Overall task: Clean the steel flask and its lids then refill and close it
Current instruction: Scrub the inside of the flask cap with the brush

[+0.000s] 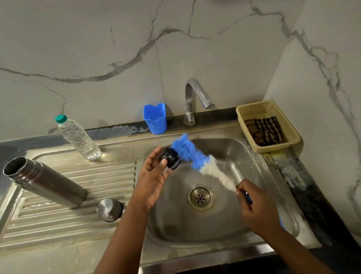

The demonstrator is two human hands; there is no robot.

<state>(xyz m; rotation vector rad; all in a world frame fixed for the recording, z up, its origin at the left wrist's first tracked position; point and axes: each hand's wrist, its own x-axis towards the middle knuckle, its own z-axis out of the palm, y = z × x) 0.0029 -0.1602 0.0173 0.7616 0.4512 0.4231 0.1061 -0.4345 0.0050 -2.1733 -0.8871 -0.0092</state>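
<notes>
Head view: small dark inner lid is pinched by the left hand over the sink, just behind the drain. Bottle brush is gripped at its handle by the right hand, blue bristles pressed against the lid. Steel flask is stood open on the drainboard left of the sink, outer steel lid beside it, water bottle behind. Scrubbing step judged in hand. Lid should be rotated under the bristles, threads and rim covered, grip kept firm since wet plastic slips; tap is seen dry, rinse needed after.
</notes>
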